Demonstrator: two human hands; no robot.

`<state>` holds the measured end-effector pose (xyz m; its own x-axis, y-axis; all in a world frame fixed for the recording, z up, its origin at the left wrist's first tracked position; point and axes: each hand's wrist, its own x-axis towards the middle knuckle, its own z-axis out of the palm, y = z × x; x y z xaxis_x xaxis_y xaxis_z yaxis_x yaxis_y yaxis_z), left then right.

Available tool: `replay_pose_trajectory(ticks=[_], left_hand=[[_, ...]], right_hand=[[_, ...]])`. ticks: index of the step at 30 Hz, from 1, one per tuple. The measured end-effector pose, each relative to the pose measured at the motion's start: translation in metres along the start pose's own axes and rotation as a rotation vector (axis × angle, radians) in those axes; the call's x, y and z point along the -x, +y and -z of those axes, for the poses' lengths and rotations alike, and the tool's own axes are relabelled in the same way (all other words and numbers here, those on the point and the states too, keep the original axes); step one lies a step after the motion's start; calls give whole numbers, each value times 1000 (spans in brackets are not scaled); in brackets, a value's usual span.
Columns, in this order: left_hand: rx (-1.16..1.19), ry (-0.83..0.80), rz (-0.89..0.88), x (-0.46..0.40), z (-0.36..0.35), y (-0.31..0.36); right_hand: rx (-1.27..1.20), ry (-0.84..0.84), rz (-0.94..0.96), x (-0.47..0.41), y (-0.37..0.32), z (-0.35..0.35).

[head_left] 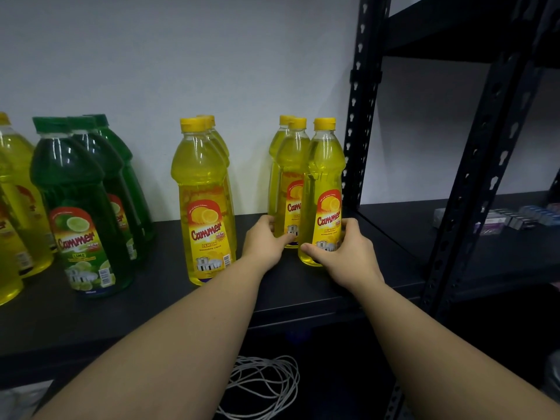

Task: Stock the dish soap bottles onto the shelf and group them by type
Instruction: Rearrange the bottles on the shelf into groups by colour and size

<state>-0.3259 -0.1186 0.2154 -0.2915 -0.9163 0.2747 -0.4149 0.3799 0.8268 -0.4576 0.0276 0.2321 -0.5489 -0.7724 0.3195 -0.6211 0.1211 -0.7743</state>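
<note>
On the black shelf (169, 304), three slim yellow lemon bottles stand in a cluster at the right end. My right hand (342, 253) grips the base of the front slim bottle (324, 177). My left hand (266, 241) wraps the base of the slim bottle behind it (292, 165). The third slim bottle (280, 144) stands at the back. Left of them is a row of large yellow lemon bottles (201, 189). Further left stand three large green lime bottles (75, 207), and more yellow bottles (15, 183) at the left edge.
A black perforated upright (362, 110) stands just right of the slim bottles. A second rack to the right holds small boxes (512, 218). A coil of white cable (263, 386) lies below the shelf. A white wall backs the shelf.
</note>
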Motion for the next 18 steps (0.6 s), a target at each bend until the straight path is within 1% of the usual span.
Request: replay_pose_trajectory(ticks=[11, 18], left_hand=[[-7, 19, 11, 4, 2, 6], [-14, -21, 0, 16, 9, 6]], right_hand=[[7, -15, 12, -1, 2, 0], [16, -55, 42, 0, 0, -1]])
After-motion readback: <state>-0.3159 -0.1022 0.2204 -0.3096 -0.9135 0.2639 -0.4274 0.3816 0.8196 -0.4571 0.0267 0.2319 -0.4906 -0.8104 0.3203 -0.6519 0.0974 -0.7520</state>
